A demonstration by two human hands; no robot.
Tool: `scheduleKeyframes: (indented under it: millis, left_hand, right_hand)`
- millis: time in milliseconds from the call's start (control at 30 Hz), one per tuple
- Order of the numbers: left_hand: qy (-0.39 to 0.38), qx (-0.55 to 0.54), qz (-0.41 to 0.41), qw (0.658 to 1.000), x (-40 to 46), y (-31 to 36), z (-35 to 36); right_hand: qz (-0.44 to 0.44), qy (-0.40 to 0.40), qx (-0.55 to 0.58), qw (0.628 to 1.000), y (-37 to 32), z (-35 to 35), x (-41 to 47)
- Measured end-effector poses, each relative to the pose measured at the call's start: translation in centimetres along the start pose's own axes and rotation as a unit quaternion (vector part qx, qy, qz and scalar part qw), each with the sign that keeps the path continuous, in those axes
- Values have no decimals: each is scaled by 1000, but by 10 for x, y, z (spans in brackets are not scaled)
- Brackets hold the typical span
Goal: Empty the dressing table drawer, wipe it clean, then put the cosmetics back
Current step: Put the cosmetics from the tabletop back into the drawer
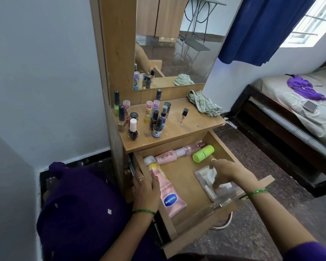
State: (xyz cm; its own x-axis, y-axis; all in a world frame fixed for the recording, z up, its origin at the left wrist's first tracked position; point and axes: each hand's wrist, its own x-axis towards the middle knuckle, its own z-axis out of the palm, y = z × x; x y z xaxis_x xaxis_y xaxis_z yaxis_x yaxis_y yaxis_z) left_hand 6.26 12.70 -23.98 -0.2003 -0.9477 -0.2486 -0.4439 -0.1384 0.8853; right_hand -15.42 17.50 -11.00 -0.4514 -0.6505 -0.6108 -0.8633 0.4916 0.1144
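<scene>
The wooden drawer (pixel 184 178) stands pulled out under the dressing table top (pixel 181 127). Inside lie a pink Vaseline tube (pixel 168 196), a pink bottle (pixel 167 156), a clear pink bottle (pixel 191 149), a green bottle (pixel 203 153) and a clear plastic tray (pixel 211 187). My left hand (pixel 145 189) rests on the drawer's left wall, touching the Vaseline tube. My right hand (pixel 226 174) is over the tray, fingers closed on a small white round item (pixel 212 175). Several nail polish bottles and small cosmetics (pixel 149 117) stand on the table top.
A checked cloth (pixel 203 105) lies at the back right of the table top, below the mirror (pixel 177 44). A lip gloss (pixel 183 116) stands alone. A bed (pixel 299 113) sits to the right, with a phone on it. Blue curtain hangs above.
</scene>
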Motion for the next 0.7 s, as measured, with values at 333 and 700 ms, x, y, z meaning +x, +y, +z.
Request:
scheduleKeyframes:
  millis: [333,700]
  left_hand:
    - [4,0,8,1000,-2,4,-2]
    - [-2,-4,-2,1000,-2,3,-2]
  right_hand:
    - [-140,111,48,983,-58,8,14]
    - [-136,191,61,970,-48,22,31]
